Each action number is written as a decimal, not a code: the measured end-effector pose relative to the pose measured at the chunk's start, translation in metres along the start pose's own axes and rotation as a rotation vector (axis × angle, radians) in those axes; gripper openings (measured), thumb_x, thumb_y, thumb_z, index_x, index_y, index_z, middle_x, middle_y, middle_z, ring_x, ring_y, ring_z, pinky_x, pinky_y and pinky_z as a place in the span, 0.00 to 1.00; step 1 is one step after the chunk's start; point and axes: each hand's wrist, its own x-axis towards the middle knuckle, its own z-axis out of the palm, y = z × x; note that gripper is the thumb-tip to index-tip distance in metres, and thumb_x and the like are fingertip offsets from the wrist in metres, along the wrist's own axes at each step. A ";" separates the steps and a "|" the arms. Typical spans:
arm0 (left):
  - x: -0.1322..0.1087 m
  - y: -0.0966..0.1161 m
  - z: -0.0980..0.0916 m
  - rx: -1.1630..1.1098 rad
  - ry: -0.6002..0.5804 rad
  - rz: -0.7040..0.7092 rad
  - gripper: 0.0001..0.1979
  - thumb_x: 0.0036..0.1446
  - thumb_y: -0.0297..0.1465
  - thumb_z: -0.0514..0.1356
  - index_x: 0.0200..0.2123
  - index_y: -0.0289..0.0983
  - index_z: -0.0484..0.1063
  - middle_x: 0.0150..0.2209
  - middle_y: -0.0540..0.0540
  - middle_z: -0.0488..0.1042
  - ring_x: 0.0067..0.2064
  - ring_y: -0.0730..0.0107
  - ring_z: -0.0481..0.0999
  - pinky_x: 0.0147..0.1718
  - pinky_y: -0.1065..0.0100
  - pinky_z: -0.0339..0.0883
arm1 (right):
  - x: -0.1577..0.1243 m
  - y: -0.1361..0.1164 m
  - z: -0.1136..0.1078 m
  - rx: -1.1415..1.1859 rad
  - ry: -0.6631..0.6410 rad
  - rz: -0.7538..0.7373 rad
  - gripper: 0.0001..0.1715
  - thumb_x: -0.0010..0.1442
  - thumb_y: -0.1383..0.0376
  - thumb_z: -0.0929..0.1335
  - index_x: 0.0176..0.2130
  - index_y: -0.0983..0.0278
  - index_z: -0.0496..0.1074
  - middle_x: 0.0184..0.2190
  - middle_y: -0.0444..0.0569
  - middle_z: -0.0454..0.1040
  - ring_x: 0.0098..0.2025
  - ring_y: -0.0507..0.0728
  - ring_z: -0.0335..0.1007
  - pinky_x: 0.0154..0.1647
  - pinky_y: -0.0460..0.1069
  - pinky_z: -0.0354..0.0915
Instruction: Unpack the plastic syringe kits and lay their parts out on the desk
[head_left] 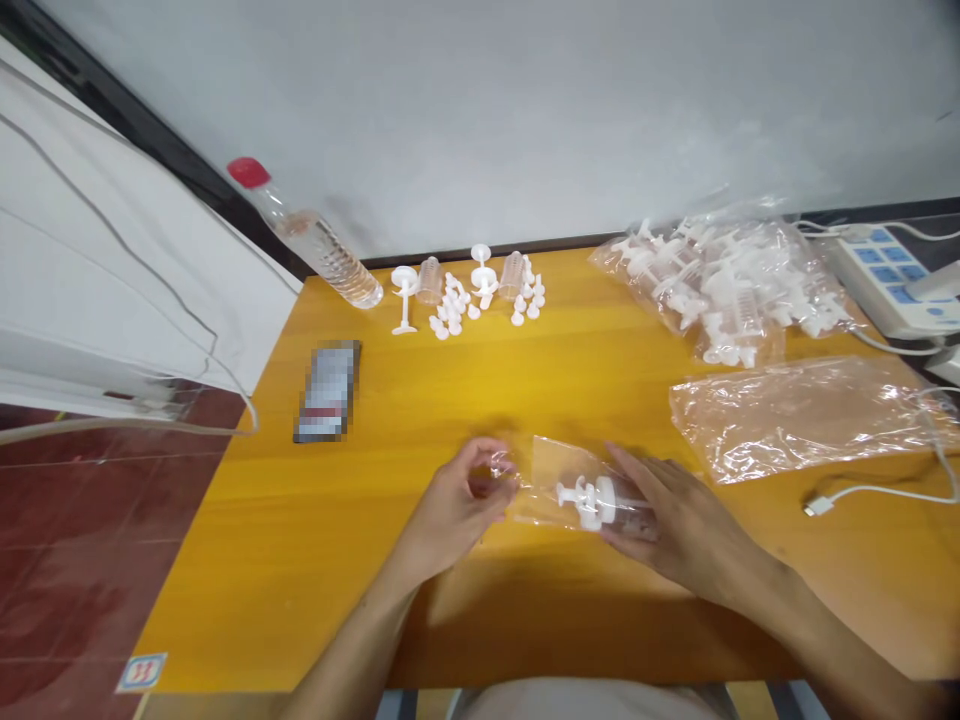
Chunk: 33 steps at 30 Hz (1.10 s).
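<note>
**A:** You are holding a small clear bag (555, 480) just above the yellow table (465, 400), right in front of you. Your left hand (457, 505) is pinching the bag's open end, fingers (491, 490) pressed together on the film. Your right hand (675, 520) is cupping the other end, its fingers closing around the white plastic pump piece (592, 500) sitting inside the bag.

**B:** How is that bag likely handling?

**A:** Judging by the look, it is thin, soft and slippery, so it is probably crumpling rather than holding a shape. The piece inside seems light and stiff; gripping it through the film at its thick body looks safer than at the thin stem.

**B:** And around the bag?

**A:** Beyond the bag, toward the wall, loose white parts (480, 295) are standing in a cluster, with a water bottle (315, 240) lying to their left. A dark phone (328, 392) is lying left of the bag. To the bag's right, an empty plastic bag (802, 415) is lying flat, and behind that a full bag of parts (727, 285) is resting beside a power strip (892, 275).
</note>
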 end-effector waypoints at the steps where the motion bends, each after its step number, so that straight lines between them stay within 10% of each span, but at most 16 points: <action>1: -0.003 -0.001 0.000 0.036 0.085 0.042 0.14 0.58 0.37 0.68 0.44 0.41 0.70 0.41 0.48 0.77 0.33 0.72 0.78 0.32 0.69 0.76 | 0.000 0.000 0.000 0.000 0.008 -0.012 0.57 0.66 0.55 0.71 0.77 0.52 0.35 0.55 0.58 0.77 0.50 0.67 0.78 0.48 0.63 0.76; 4: -0.014 0.003 -0.001 0.221 0.286 0.292 0.08 0.57 0.33 0.70 0.34 0.40 0.73 0.34 0.50 0.75 0.34 0.72 0.78 0.32 0.72 0.74 | 0.002 0.000 0.000 -0.011 0.033 -0.078 0.59 0.65 0.54 0.72 0.78 0.58 0.35 0.57 0.60 0.75 0.54 0.67 0.76 0.50 0.63 0.75; 8: -0.017 0.020 -0.005 0.348 0.002 0.540 0.04 0.63 0.30 0.66 0.35 0.42 0.83 0.36 0.48 0.79 0.36 0.73 0.79 0.29 0.75 0.71 | -0.001 -0.006 -0.006 -0.098 0.039 -0.132 0.61 0.64 0.50 0.74 0.77 0.67 0.39 0.60 0.63 0.72 0.58 0.67 0.72 0.55 0.62 0.73; 14: 0.005 0.015 -0.005 0.253 -0.369 0.393 0.09 0.62 0.36 0.69 0.45 0.45 0.85 0.50 0.45 0.84 0.48 0.63 0.84 0.48 0.65 0.78 | -0.046 -0.005 -0.002 -0.371 0.198 -0.041 0.60 0.62 0.39 0.71 0.75 0.69 0.50 0.64 0.63 0.70 0.65 0.74 0.65 0.65 0.67 0.62; 22: 0.018 0.001 0.023 0.031 -0.680 0.300 0.25 0.66 0.31 0.64 0.66 0.48 0.72 0.63 0.42 0.76 0.54 0.59 0.83 0.54 0.57 0.79 | -0.054 0.002 0.009 -0.372 0.221 -0.020 0.37 0.68 0.54 0.71 0.68 0.67 0.62 0.60 0.60 0.74 0.61 0.66 0.70 0.61 0.62 0.64; 33: 0.023 -0.011 0.009 0.019 -0.403 0.227 0.13 0.62 0.38 0.68 0.47 0.41 0.83 0.53 0.42 0.83 0.52 0.57 0.83 0.56 0.56 0.75 | -0.004 -0.014 -0.006 -0.096 0.245 -0.098 0.47 0.65 0.50 0.72 0.71 0.68 0.56 0.62 0.62 0.72 0.65 0.66 0.68 0.60 0.62 0.71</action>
